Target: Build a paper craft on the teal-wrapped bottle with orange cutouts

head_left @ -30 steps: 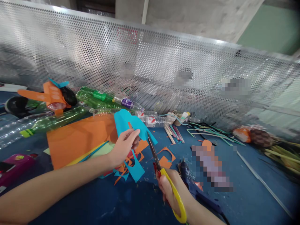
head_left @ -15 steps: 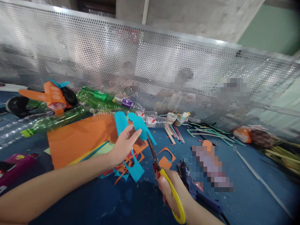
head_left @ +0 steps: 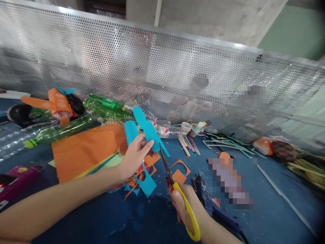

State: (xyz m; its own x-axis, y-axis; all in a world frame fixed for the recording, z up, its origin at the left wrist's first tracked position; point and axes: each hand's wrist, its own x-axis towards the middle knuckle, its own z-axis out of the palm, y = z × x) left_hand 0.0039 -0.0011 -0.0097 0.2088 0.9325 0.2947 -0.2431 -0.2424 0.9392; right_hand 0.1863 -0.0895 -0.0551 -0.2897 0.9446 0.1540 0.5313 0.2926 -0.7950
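Since the half-second-ago frame: the blue paper point(head_left: 149, 130) flipped up. The end that was curled over just beyond the left fingertips now sticks out as a long strip, pointing away and left. Both hands barely shifted, scissors point(head_left: 166, 165) about the same

Left hand point(head_left: 137, 150): forearm comes in from the lower left corner, angled up to the right. Wrist fairly straight, thumb on top and stretched toward the right hand, other fingers curled under. Thumb and fingers clamped on the paper. A second curled bit of blue stands just beyond the knuckles, can't tell if it joins the strip behind the hand

Right hand point(head_left: 184, 201): forearm enters from the bottom edge, right of middle, angled up to the left. Fingers wrapped round the scissor handles, yellow loop on the near side. Blades run forward from those fingers to the paper's edge, tip just right of the left thumb. Can't tell how far the blades are parted

Around the fingers: blue and orange scraps point(head_left: 146, 184) on the table point(head_left: 101, 222), below the left fingers. Big orange sheet point(head_left: 81, 147) left of the left fingers. Square orange scrap point(head_left: 179, 176) just ahead of the right fingers. Glue gun point(head_left: 207, 198) right of them, nozzle pointing away. Pens point(head_left: 189, 145) farther ahead, well beyond the right fingers
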